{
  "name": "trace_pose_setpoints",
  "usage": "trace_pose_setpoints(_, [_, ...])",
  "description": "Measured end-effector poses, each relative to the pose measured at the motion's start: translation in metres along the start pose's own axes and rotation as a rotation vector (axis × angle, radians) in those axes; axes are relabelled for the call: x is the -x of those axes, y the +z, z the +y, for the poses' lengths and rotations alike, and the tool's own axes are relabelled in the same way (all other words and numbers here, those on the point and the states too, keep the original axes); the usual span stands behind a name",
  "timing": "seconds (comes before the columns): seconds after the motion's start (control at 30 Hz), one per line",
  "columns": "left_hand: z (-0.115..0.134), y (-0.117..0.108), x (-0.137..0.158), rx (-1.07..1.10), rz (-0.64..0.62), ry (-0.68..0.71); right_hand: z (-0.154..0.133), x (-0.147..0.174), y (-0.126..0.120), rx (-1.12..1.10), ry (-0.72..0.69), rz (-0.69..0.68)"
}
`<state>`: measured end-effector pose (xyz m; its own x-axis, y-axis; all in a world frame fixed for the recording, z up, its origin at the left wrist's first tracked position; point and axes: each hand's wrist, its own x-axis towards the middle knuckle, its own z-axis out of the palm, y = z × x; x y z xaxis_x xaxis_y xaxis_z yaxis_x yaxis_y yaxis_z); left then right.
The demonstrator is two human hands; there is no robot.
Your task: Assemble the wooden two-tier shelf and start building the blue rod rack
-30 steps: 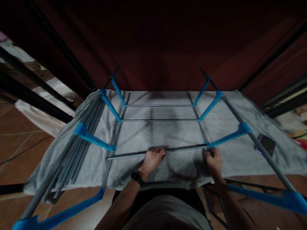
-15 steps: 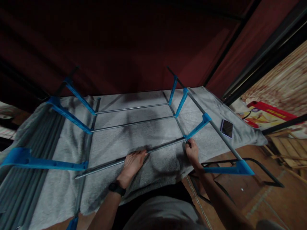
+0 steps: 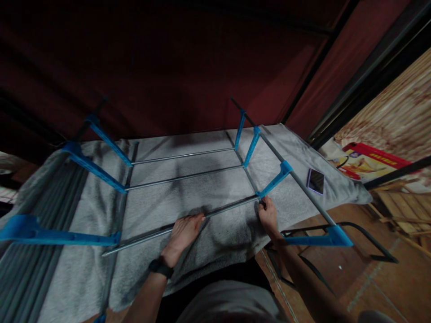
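Note:
A rack frame of grey metal tubes and blue plastic brackets lies on a grey fleece cloth. My left hand, with a dark watch on its wrist, is wrapped over the nearest metal tube. This tube slants; its left end crosses over the left side pole. At the tube's other end, my right hand has its fingers curled at the side pole, right under a blue bracket. What exactly those fingers grip is partly hidden. Two more crossbars run parallel farther back.
Several loose grey tubes lie together on the left. A phone rests on the cloth at right. Beyond it are a red and yellow box and a wooden stool. A dark metal chair frame stands below the right side.
The view has shifted slightly. Both hands keep the same places on the frame, and the nearest tube still lies slanted across the left side pole.

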<state>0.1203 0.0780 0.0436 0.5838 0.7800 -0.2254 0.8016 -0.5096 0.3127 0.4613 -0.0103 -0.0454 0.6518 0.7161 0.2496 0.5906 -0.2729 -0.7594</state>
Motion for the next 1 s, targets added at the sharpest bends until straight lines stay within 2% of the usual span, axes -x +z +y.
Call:
trace_pose_setpoints(0.13, [0.003,0.001,0.004,-0.043,0.011,-0.016,-0.001,0.001,0.001,-0.029,0.010,-0.009])
trace_pose_setpoints(0.37, [0.004,0.005,0.012,-0.006,0.130,0.017,-0.003,0.001,-0.001,-0.007,0.000,0.009])
trace_pose_setpoints(0.47, [0.001,0.012,0.021,0.018,0.268,0.045,-0.004,0.006,-0.009,0.011,-0.099,0.109])
trace_pose_setpoints(0.57, [-0.006,0.022,0.042,0.061,0.501,0.047,-0.013,0.021,-0.012,0.074,-0.320,0.153])
trace_pose_setpoints(0.67, [-0.018,0.035,0.075,0.114,0.781,-0.055,-0.040,0.045,0.000,0.063,-0.551,-0.020])
trace_pose_setpoints(0.83, [-0.058,0.049,0.117,0.316,1.212,-0.463,-0.121,0.076,0.048,0.012,-0.798,-0.445])
trace_pose_setpoints(0.9, [-0.077,0.050,0.122,0.411,1.324,-0.604,-0.157,0.081,0.069,0.013,-0.868,-0.571])
trace_pose_setpoints(1.0, [-0.100,0.045,0.120,0.541,1.413,-0.701,-0.206,0.087,0.097,0.056,-0.950,-0.756])
